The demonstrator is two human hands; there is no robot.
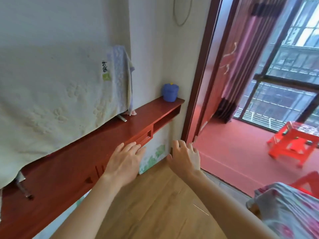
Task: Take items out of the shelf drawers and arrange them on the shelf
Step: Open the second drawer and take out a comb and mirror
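A long red-brown wall shelf (72, 152) runs from lower left to the corner by the doorway. Its drawer front (140, 138) with a recessed handle looks shut, and an open cubby (165, 120) lies beyond it. A blue lidded pot (170, 92) stands on the shelf's far end. My left hand (126, 159) reaches with fingers spread, fingertips at the drawer front's lower edge. My right hand (184, 156) hovers to its right with fingers apart, holding nothing, near the door frame.
A screen draped in a pale towel (51, 94) stands on the shelf on metal feet (122, 119). A dark red door frame (200, 83) opens onto a red-floored balcony with a red plastic stool (293, 144). Patterned fabric (290, 213) lies at lower right over the wooden floor (155, 204).
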